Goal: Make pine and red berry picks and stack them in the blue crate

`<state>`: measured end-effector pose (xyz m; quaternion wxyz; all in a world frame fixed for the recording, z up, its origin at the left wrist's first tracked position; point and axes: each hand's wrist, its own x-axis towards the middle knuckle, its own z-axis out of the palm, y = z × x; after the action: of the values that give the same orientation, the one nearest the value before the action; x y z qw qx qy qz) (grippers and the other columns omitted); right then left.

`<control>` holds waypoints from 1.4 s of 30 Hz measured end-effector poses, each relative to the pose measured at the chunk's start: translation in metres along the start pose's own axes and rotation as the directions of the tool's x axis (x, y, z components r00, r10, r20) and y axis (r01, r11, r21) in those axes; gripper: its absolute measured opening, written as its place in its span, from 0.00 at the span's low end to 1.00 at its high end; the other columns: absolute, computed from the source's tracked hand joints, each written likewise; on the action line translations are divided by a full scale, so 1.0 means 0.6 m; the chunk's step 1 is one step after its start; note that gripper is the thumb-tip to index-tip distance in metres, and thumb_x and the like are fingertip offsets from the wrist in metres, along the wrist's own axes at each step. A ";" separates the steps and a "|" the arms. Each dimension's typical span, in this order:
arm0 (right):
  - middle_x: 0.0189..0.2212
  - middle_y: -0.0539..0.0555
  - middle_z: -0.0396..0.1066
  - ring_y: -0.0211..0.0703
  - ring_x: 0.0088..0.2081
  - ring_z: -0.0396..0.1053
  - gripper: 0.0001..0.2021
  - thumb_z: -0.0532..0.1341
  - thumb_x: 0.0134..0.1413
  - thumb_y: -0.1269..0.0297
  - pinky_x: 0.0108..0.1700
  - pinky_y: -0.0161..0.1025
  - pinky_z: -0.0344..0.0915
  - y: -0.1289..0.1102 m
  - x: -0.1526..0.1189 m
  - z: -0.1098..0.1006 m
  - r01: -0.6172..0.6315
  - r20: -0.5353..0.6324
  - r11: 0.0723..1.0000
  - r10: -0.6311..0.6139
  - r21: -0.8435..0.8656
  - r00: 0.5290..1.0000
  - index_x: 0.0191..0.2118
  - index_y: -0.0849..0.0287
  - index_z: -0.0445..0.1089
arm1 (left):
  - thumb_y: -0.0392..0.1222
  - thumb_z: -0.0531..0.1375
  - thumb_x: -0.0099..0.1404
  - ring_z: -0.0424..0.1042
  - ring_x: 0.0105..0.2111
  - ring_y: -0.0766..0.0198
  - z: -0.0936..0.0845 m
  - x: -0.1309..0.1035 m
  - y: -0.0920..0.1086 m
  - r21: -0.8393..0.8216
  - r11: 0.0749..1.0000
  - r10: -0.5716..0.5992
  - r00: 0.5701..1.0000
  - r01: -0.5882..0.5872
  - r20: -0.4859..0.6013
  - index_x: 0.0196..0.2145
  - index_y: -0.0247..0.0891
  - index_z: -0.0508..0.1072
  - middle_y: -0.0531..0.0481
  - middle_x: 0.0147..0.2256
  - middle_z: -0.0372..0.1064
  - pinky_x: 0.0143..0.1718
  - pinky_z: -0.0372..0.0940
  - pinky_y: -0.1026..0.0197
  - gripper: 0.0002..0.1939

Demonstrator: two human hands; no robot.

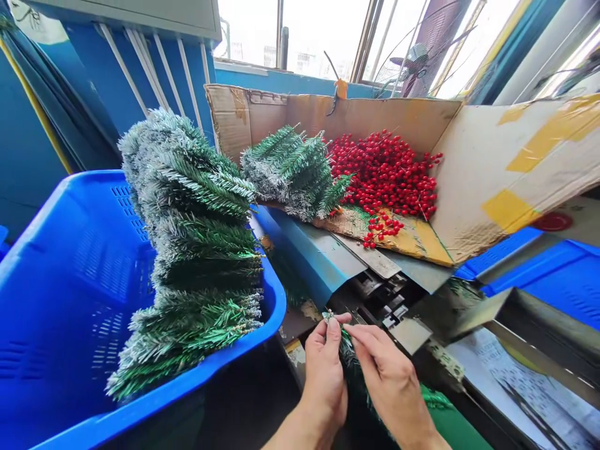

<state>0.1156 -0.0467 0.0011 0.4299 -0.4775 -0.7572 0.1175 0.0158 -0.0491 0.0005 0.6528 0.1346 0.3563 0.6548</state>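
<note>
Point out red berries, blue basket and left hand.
Red berries (385, 176): head view, middle of the pile.
Blue basket (89, 301): head view, bare inner wall.
Left hand (324, 374): head view, below the thumb.

- Two hands: left hand, right hand
- Two stacks of frosted green sprigs
- One large blue basket at the left
- One open cardboard box
- One heap of red berries
- One fan
- Apparently one sprig between the fingers, mostly hidden

Basket bars the left hand sideways — open air above berries, machinery ahead perhaps tight.
</note>
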 end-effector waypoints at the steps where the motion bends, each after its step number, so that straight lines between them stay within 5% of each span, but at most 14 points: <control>1: 0.43 0.55 0.71 0.50 0.43 0.71 0.15 0.51 0.65 0.65 0.43 0.48 0.73 -0.004 -0.004 -0.001 0.000 -0.007 1.000 0.000 0.002 1.000 0.50 0.46 0.70 | 0.52 0.64 0.59 0.69 0.41 0.63 0.001 -0.004 -0.001 0.000 1.000 -0.001 1.000 0.001 -0.006 0.38 0.34 0.78 0.46 0.38 0.74 0.46 0.61 0.63 0.18; 6: 0.44 0.54 0.71 0.49 0.44 0.71 0.17 0.51 0.65 0.67 0.45 0.48 0.73 -0.015 -0.024 -0.006 0.020 -0.048 0.999 -0.022 -0.044 0.999 0.54 0.45 0.67 | 0.52 0.66 0.56 0.69 0.36 0.65 0.007 -0.020 0.000 -0.057 0.998 -0.033 0.999 0.033 -0.001 0.38 0.33 0.78 0.47 0.35 0.74 0.42 0.62 0.65 0.19; 13: 0.52 0.59 0.67 0.54 0.50 0.68 0.23 0.53 0.63 0.67 0.48 0.51 0.72 -0.019 -0.054 -0.005 0.171 0.075 0.973 -0.161 -0.154 0.984 0.62 0.53 0.59 | 0.48 0.69 0.53 0.66 0.27 0.71 -0.002 -0.026 -0.008 -0.251 0.954 -0.165 0.986 0.165 0.024 0.37 0.33 0.78 0.51 0.26 0.70 0.32 0.62 0.69 0.17; 18: 0.47 0.57 0.71 0.49 0.47 0.70 0.20 0.52 0.63 0.72 0.48 0.46 0.72 -0.009 -0.055 -0.024 0.169 0.060 0.983 -0.164 -0.076 0.985 0.58 0.53 0.64 | 0.44 0.69 0.55 0.68 0.28 0.71 0.002 -0.037 -0.026 -0.364 0.903 -0.195 0.973 0.228 0.126 0.34 0.33 0.78 0.49 0.30 0.72 0.35 0.63 0.68 0.12; 27: 0.45 0.57 0.70 0.43 0.47 0.70 0.18 0.51 0.64 0.73 0.49 0.40 0.70 -0.005 -0.045 -0.052 0.139 0.122 0.988 -0.130 -0.061 0.984 0.56 0.58 0.65 | 0.44 0.70 0.53 0.70 0.33 0.67 0.029 -0.038 -0.040 -0.376 0.893 -0.231 0.969 0.247 0.088 0.32 0.34 0.78 0.47 0.33 0.74 0.39 0.65 0.65 0.12; 31: 0.45 0.56 0.71 0.43 0.46 0.70 0.17 0.51 0.63 0.72 0.49 0.39 0.69 0.021 -0.020 -0.090 0.175 0.156 0.974 -0.153 -0.145 0.976 0.55 0.58 0.66 | 0.49 0.67 0.56 0.71 0.40 0.63 0.030 -0.036 -0.038 -0.175 0.959 -0.200 0.969 0.223 0.144 0.38 0.36 0.77 0.45 0.39 0.74 0.43 0.63 0.62 0.16; 35: 0.42 0.57 0.72 0.47 0.39 0.73 0.16 0.50 0.63 0.67 0.38 0.40 0.71 0.078 0.025 -0.135 0.140 0.179 0.847 -0.054 -0.514 0.982 0.52 0.61 0.68 | 0.54 0.63 0.59 0.69 0.48 0.57 0.004 -0.023 -0.047 0.177 0.967 -0.193 0.980 0.183 0.040 0.44 0.38 0.75 0.42 0.45 0.73 0.43 0.62 0.59 0.20; 38: 0.37 0.54 0.72 0.45 0.32 0.73 0.16 0.51 0.62 0.67 0.27 0.38 0.67 0.109 0.054 -0.144 0.133 0.272 0.698 0.093 -0.704 0.958 0.51 0.58 0.70 | 0.54 0.62 0.59 0.71 0.42 0.55 -0.023 -0.012 -0.060 0.446 0.892 -0.114 0.991 0.074 0.064 0.41 0.36 0.76 0.42 0.40 0.75 0.42 0.62 0.56 0.19; 42: 0.35 0.52 0.71 0.44 0.34 0.72 0.15 0.52 0.62 0.68 0.28 0.36 0.65 0.117 0.072 -0.130 0.169 0.394 0.687 0.185 -0.707 0.900 0.51 0.56 0.69 | 0.49 0.60 0.61 0.71 0.40 0.55 -0.045 -0.004 -0.066 0.673 0.736 -0.042 0.987 -0.075 0.156 0.40 0.37 0.77 0.43 0.37 0.76 0.45 0.62 0.54 0.15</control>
<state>0.2115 0.0071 0.0302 0.0245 -0.5726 -0.8149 -0.0862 0.0291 -0.0635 -0.0435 0.5800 0.4180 0.5148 0.4732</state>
